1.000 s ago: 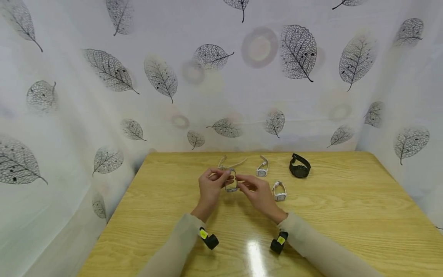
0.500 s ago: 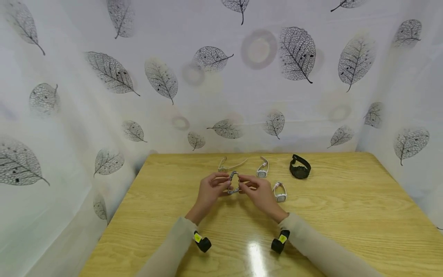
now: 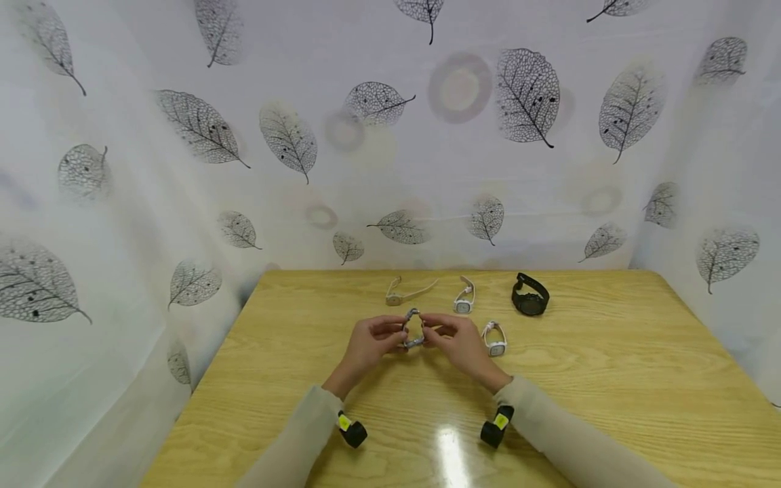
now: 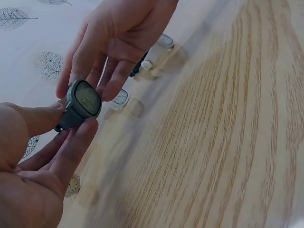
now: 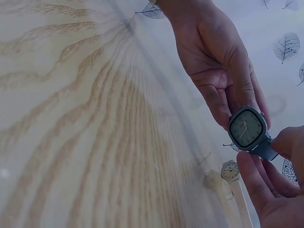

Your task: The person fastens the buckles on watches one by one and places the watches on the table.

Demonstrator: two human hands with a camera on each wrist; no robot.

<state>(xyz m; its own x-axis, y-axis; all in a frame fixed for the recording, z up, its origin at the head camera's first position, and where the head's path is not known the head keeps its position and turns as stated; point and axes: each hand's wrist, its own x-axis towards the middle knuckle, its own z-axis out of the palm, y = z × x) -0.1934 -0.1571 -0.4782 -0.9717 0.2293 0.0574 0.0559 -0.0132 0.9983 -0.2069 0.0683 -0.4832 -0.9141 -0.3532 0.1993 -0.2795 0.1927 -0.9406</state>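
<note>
Plainly, we see both hands pinching one grey watch [image 5: 247,128], which stands as a loop between them above the table [image 3: 598,400]. Our left hand [image 3: 367,343] grips it from the left and our right hand [image 3: 460,343] from the right, thumb and fingers on each. From the right wrist we look straight onto its dial (squarish with rounded corners, dark around the edge), while the right thumb and fingers pinch the strap [image 5: 265,149].

Beyond the hands we find a pale watch [image 3: 394,299], its band stretched out to the right. Right of that lies the far white watch [image 3: 463,307], then the black watch [image 3: 530,305]. Just beside our right hand rests the near white watch [image 3: 497,348], its band looped up. Behind everything we see a leaf-print curtain [image 3: 451,163], and a black device [image 3: 351,434] sits at our left cuff.
</note>
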